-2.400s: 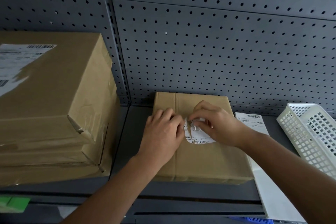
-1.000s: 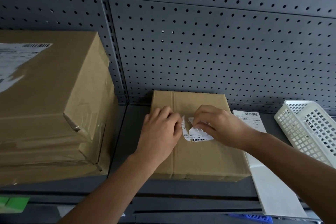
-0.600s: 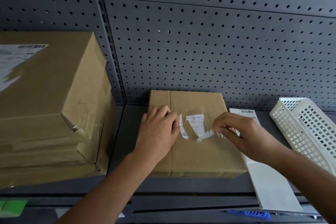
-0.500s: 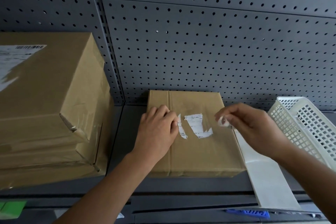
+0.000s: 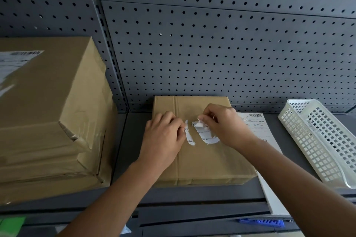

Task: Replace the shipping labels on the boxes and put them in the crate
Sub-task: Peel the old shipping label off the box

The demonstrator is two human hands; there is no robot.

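The right hand pinches a curled-up scrap at the 12 o'clock edge of the old label, thumb and forefinger clamped on the paper. The left hand rests knuckles-up on the small box, fingers curled against a narrow torn strip; whether it grips that strip or only pins the lid, I cannot tell.

The peel probably goes best low and slow, drawn back flat along the cardboard towards 6 o'clock rather than lifted straight up, since this paper tears into ragged slivers. The left hand should bear down close to the peel line so the light box does not lift.

The box is flat brown kraft board with a taped seam, lying on the grey shelf. The label is thin, matt white and jagged-edged. At the box's 3 o'clock lies a smooth white label sheet, beyond it a white lattice basket of rigid plastic — at 9 o'clock, stacked larger boxes.
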